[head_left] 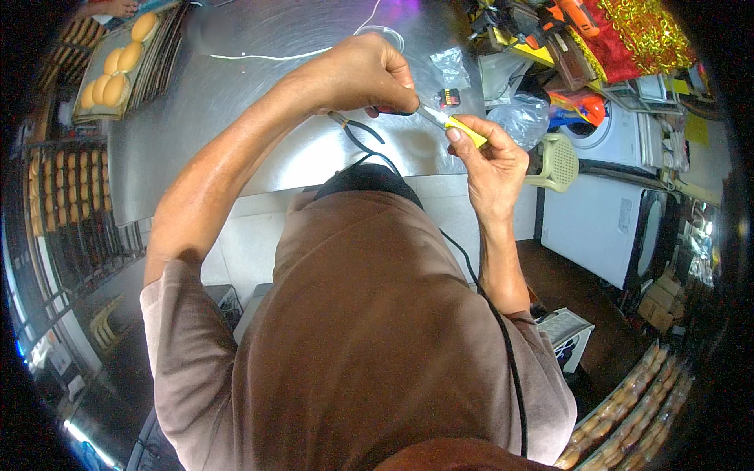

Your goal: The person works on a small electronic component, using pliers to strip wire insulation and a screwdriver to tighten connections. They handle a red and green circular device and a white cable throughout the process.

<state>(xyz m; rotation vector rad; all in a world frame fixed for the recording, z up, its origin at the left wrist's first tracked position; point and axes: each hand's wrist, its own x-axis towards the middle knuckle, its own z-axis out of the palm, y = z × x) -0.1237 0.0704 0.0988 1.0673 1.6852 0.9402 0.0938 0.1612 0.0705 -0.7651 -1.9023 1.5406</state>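
My left hand (365,74) is closed round a tool with a dark and red handle, mostly hidden by the fingers. Its slim metal tip (430,115) points right and meets or nearly meets the white nozzle of a small yellow tube (469,133). That tube is pinched between the thumb and fingers of my right hand (493,161). Below my left wrist, pliers (357,126) with dark handles lie on the steel table (259,157). Just past the tube sit a small black-and-red item (449,98) and a clear plastic bag (450,67).
A white cable (267,56) crosses the table. Buns on a stack of trays (118,71) stand at far left. On the right are a crumpled clear bag (518,118), a pale green stool (556,161), an orange power tool (577,16) and a white appliance (593,220).
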